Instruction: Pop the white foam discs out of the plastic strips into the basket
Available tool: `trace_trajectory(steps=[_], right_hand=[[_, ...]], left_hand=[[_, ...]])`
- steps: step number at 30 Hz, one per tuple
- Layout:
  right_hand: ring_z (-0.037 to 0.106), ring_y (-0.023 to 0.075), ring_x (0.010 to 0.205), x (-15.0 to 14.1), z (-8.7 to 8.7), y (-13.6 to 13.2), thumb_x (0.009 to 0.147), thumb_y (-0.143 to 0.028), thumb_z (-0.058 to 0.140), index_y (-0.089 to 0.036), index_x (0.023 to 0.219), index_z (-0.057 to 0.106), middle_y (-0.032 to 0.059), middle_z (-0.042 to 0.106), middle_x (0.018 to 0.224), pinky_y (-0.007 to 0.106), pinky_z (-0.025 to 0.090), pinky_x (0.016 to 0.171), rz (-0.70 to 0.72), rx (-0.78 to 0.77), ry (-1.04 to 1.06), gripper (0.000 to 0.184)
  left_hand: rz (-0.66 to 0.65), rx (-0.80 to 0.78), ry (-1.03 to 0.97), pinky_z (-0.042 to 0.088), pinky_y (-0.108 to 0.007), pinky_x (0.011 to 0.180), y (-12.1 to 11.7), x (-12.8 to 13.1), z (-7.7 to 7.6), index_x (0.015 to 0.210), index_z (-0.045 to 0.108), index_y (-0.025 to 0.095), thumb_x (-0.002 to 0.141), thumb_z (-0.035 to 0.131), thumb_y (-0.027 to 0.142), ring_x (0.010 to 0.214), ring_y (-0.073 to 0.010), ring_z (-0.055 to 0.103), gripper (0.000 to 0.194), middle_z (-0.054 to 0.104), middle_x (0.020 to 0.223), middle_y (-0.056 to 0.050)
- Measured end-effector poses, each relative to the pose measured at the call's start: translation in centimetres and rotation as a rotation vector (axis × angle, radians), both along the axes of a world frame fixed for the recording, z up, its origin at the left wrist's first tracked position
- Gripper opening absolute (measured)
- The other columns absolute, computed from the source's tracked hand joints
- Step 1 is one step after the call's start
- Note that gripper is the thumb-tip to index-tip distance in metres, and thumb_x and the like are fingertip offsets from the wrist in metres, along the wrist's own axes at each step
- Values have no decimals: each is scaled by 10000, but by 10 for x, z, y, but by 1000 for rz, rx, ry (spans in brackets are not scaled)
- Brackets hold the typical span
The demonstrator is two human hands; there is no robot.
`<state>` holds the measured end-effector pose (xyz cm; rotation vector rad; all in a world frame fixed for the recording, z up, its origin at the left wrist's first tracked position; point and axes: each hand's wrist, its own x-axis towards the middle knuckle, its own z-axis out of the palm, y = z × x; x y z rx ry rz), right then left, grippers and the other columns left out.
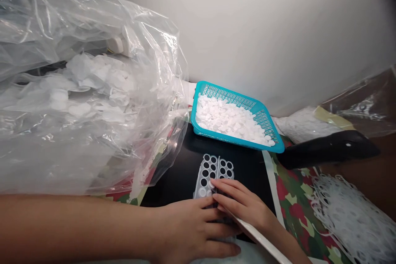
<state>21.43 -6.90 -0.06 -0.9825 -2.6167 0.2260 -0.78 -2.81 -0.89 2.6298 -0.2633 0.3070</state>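
A translucent plastic tray (205, 165) with rows of round holes lies on a black board (173, 173). Small white discs (202, 192) sit in some of its nearer holes. My left hand (198, 231) lies across the near part of the tray, fingers stretched out, hiding much of it. My right hand (247, 204) has its fingertips at a white disc (211, 185) over the tray; its thumb is hidden. Alongside that hand a white strip (262, 241) slants to the bottom edge; whether it is held I cannot tell.
Behind the tray stands a turquoise basket (238, 143) full of white discs. A large clear plastic bag (123, 140) with white pieces fills the left. At right are a black handle-like object (331, 147), a heap of white rings (349, 214) and a camouflage-patterned cloth (297, 210).
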Motion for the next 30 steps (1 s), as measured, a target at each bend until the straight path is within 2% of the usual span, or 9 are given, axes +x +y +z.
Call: trace_trajectory(steps=[8,15,21,24,27,28,30], right_hand=[[517,187,1246,4,-2,1,965,-150,482,-133,1192,596,142,597,1297,304,524,978,4,-48,34,255],[556,241,1218,-8,1,-2,955,-96,458,-81,1181,599,191,632,1236,360,542,970,10,161,41,266],[566,232,1196,-2,0,4,930,-17,451,-148,1339,483,172,605,1263,380,556,927,-176,122,176,431],[619,222,1133,5,8,6,885,19,504,-185,1326,504,135,631,1242,348,572,889,-269,243,240,486],[646,207,1096,16,19,6,857,33,539,-192,1304,528,105,658,1210,344,554,925,-423,394,290,501],[644,206,1103,19,22,5,864,24,532,-195,1309,522,99,659,1208,350,551,933,-429,395,297,496],[624,214,1141,24,24,2,892,-6,500,-199,1348,477,108,638,1248,360,561,927,-307,299,243,495]], left_hand=[[10,-2,-11,127,-445,1183,-1,0,-1,1372,450,74,784,460,266,1343,-304,361,618,426,1447,-139],[18,-52,-18,117,-475,1185,-2,0,-1,1360,456,50,690,516,275,1321,-324,400,710,482,1396,-159],[9,-113,-4,78,-503,1189,0,-2,5,1368,453,52,763,480,243,1395,-329,298,635,375,1482,-151],[-1,-156,42,53,-487,1191,0,-2,7,1393,425,52,787,500,250,1420,-326,221,642,330,1503,-148],[2,-191,43,58,-488,1189,0,-3,5,1421,384,62,787,539,290,1428,-316,186,692,311,1507,-142],[4,-196,28,65,-491,1189,0,-4,4,1426,376,63,781,552,304,1429,-316,183,711,309,1508,-141],[5,-185,7,76,-494,1189,0,-4,2,1427,374,62,771,564,320,1430,-320,184,730,306,1511,-140]])
